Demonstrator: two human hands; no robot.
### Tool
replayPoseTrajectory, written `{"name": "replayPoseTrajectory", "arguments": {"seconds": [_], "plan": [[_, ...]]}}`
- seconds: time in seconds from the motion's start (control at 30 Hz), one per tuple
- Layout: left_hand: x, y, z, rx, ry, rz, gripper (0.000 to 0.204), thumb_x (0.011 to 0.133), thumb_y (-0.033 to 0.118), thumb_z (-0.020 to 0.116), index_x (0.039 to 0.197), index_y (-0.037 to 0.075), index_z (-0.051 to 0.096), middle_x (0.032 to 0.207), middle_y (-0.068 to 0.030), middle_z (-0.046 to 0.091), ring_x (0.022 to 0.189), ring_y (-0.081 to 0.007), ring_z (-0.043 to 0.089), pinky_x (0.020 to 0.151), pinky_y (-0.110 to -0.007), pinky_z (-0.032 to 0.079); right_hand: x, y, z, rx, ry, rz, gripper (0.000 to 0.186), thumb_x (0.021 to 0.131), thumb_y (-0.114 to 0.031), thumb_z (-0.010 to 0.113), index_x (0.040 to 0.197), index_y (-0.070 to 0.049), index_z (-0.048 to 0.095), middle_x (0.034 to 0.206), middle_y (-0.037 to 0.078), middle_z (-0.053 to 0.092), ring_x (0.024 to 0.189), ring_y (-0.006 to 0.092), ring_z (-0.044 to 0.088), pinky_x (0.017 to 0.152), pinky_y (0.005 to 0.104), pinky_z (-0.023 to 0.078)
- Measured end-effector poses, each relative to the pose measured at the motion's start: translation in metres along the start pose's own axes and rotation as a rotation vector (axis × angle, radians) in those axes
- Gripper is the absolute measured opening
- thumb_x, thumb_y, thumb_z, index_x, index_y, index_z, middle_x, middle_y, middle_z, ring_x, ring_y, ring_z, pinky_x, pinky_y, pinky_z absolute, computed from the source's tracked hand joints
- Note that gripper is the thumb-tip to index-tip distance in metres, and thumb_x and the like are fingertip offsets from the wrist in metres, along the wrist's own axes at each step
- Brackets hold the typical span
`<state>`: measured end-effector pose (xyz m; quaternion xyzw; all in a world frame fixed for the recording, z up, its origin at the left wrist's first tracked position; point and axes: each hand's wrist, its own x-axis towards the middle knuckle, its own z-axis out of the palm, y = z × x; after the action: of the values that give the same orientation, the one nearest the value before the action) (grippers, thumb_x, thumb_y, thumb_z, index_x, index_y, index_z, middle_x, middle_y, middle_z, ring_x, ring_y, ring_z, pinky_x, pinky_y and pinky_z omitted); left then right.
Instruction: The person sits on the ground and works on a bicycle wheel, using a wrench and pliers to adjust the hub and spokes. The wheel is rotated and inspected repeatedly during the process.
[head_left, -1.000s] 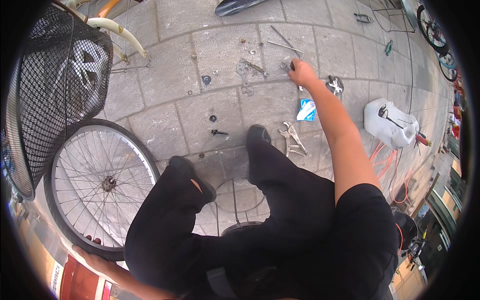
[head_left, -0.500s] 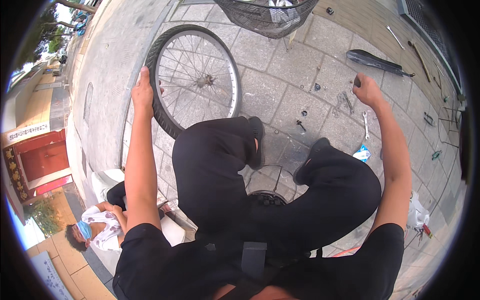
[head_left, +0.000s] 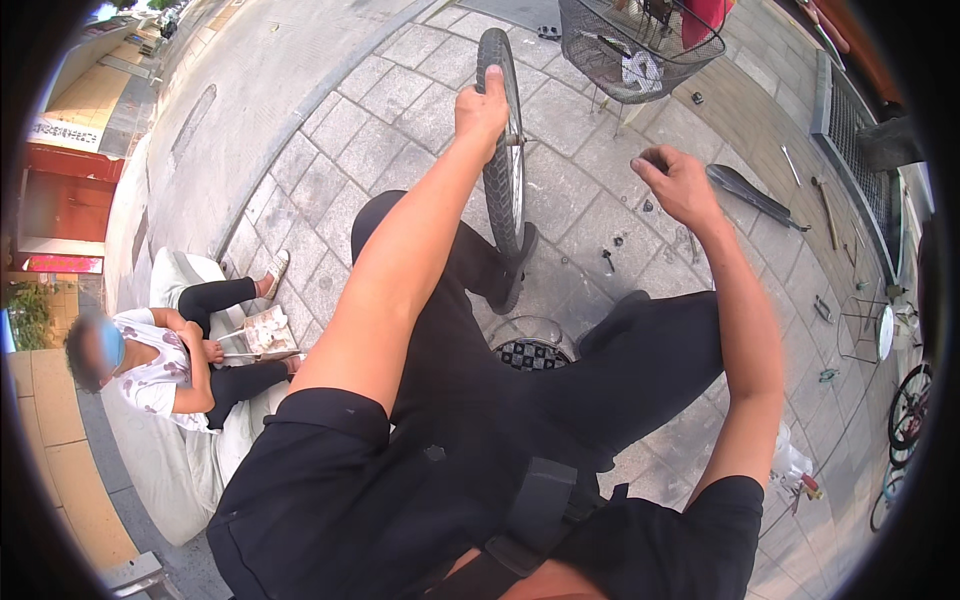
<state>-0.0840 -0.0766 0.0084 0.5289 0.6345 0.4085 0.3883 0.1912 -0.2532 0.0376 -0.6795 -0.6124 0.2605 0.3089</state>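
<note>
My left hand [head_left: 482, 115] grips the black tyre of a spoked bicycle wheel [head_left: 497, 195]. The wheel stands upright, seen nearly edge-on, with its lower end beside my left shoe. Off to the right, my right hand [head_left: 683, 188] is raised over the paving with its fingers curled toward the thumb. A dark patch shows between them, but what it is I cannot make out. Small dark bolts [head_left: 608, 258] lie on the ground between the wheel and my right hand. A long black curved part [head_left: 755, 195] lies just beyond that hand.
A black wire basket [head_left: 600, 75] stands ahead. A wrench [head_left: 791, 166], a hammer [head_left: 827, 212] and pliers [head_left: 823, 310] lie at the right. Someone in a mask [head_left: 150, 360] sits at the left. Below me is a round checkered surface [head_left: 530, 355]; bicycles [head_left: 908, 410] stand far right.
My left hand has swung the wheel rightward and turned it from broadside to nearly edge-on. My right hand has shifted left. The whole view has turned, bringing more of the basket into sight.
</note>
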Motion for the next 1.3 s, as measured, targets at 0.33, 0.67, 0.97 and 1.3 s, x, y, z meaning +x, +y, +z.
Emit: {"name": "replayPoseTrajectory", "arguments": {"seconds": [0.33, 0.67, 0.97, 1.3], "plan": [[-0.103, -0.003, 0.023, 0.100, -0.070, 0.118, 0.081, 0.093, 0.067, 0.057, 0.134, -0.003, 0.058, 0.131, -0.0270, 0.063, 0.125, -0.0411, 0.059, 0.104, -0.048, 0.047, 0.052, -0.061, 0.113, 0.911, 0.304, 0.235, 0.038, 0.105, -0.033, 0.059, 0.116, 0.004, 0.057, 0.105, 0.011, 0.068, 0.087, 0.0193, 0.069, 0.072, 0.0340, 0.060], [-0.145, 0.018, 0.012, -0.060, -0.051, 0.171, 0.070, 0.103, 0.053, 0.050, 0.139, -0.007, 0.052, 0.128, -0.0324, 0.059, 0.121, -0.0488, 0.058, 0.102, -0.051, 0.047, 0.031, -0.092, 0.086, 0.981, 0.255, 0.116, 0.035, 0.106, -0.031, 0.058, 0.116, 0.002, 0.057, 0.113, 0.014, 0.068, 0.097, 0.0226, 0.070, 0.074, 0.0349, 0.062], [-0.173, -0.038, -0.006, -0.643, -0.677, -0.404, 0.057, 0.107, 0.043, 0.049, 0.146, 0.001, 0.050, 0.120, -0.0136, 0.063, 0.103, -0.0226, 0.063, 0.088, -0.040, 0.053, -0.030, -0.030, 0.142, 1.056, 0.470, 0.260, 0.031, 0.108, -0.026, 0.052, 0.095, 0.000, 0.063, 0.079, 0.001, 0.060, 0.072, 0.0076, 0.049, 0.065, 0.0287, 0.044], [-0.145, -0.161, 0.034, 0.163, -0.434, -0.237, 0.113, 0.077, 0.029, 0.086, 0.161, -0.002, 0.017, 0.153, -0.0262, 0.043, 0.127, -0.0307, 0.056, 0.096, -0.038, 0.050, -0.042, -0.020, 0.149, 1.045, 0.291, 0.279, 0.030, 0.109, -0.025, 0.053, 0.115, 0.004, 0.062, 0.094, 0.007, 0.068, 0.081, 0.0111, 0.061, 0.073, 0.0269, 0.051]]}}
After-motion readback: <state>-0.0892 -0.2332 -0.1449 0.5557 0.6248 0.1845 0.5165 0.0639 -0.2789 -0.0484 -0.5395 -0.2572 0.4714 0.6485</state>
